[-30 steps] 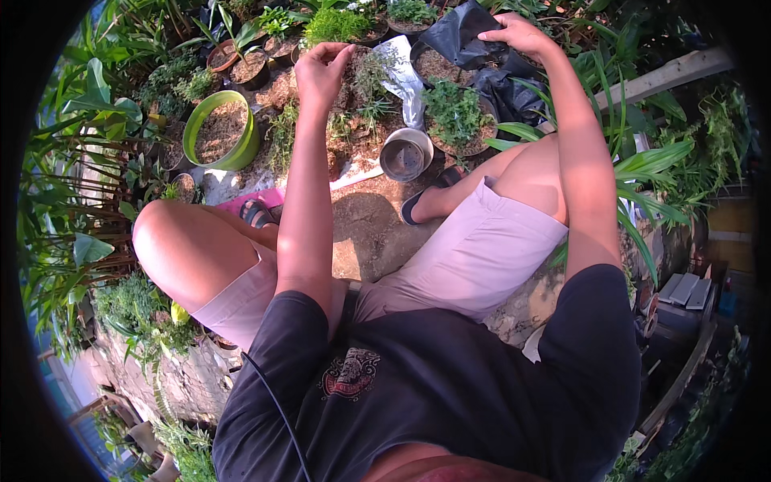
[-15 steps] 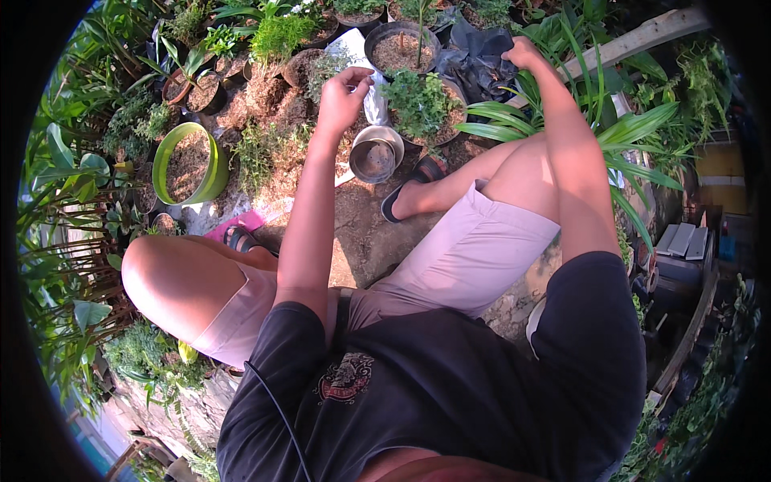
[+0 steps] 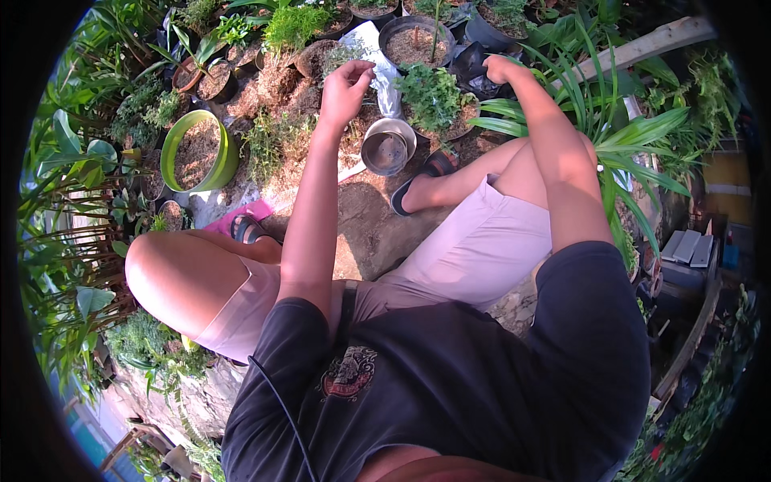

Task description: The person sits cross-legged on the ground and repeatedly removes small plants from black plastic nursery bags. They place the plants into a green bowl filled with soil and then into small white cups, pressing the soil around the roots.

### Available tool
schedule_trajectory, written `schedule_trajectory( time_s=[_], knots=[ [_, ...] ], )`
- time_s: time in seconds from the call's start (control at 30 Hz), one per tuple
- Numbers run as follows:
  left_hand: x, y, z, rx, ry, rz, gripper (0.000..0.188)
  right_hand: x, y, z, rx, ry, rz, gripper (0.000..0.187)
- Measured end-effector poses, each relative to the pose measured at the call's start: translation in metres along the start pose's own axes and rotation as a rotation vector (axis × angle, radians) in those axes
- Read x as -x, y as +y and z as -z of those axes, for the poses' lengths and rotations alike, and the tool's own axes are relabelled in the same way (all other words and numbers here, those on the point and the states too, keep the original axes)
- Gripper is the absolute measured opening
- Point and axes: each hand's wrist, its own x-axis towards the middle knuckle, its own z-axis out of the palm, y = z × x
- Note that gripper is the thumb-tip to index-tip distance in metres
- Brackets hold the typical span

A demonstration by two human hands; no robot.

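My right hand (image 3: 499,69), at the far right of the group of pots, is closed on a crumpled black plastic bag (image 3: 475,74); its fingertips are partly hidden. Left of that bag, a leafy green plant (image 3: 434,96) grows in a pot. My left hand (image 3: 347,92) hangs above the bedding with fingers curled and nothing visible in them. Beside it lies a white plastic sack (image 3: 386,90). Nearer to me, a small grey pot (image 3: 384,153) rests within a paler one, a little soil in its bottom.
A lime-green pot (image 3: 201,153) with brown fibrous material stands at left, near loose fibre (image 3: 277,88). A dark round pot (image 3: 414,44) is at the back. Long-leaved plants (image 3: 634,140) and a wooden plank (image 3: 642,48) border the right. A pink sheet (image 3: 250,211) lies by my left foot.
My right hand has moved left and slightly nearer with the black plastic bag, which now looks more bunched up. A potted plant behind it is uncovered. My left hand has barely moved.
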Motion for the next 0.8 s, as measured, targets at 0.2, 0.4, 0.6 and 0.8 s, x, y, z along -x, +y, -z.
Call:
schedule_trajectory(
  time_s=[0.2,0.4,0.6,0.8],
  knots=[
    [-0.006,-0.004,0.014,-0.175,-0.119,0.017,0.030,0.014,-0.035,0.066,0.006,0.309,0.044,0.025],
    [0.020,-0.079,-0.002,-0.686,-0.551,0.260,0.051,0.090,-0.101,0.107,-0.353,0.563,0.381,0.032],
    [0.091,-0.155,-0.043,-0.556,-0.085,0.347,0.036,0.121,-0.130,0.120,-0.596,0.548,0.568,0.028],
    [0.080,-0.164,0.027,0.080,-0.198,0.585,0.013,0.106,-0.150,0.085,-0.416,0.352,0.616,0.031]
  ],
)
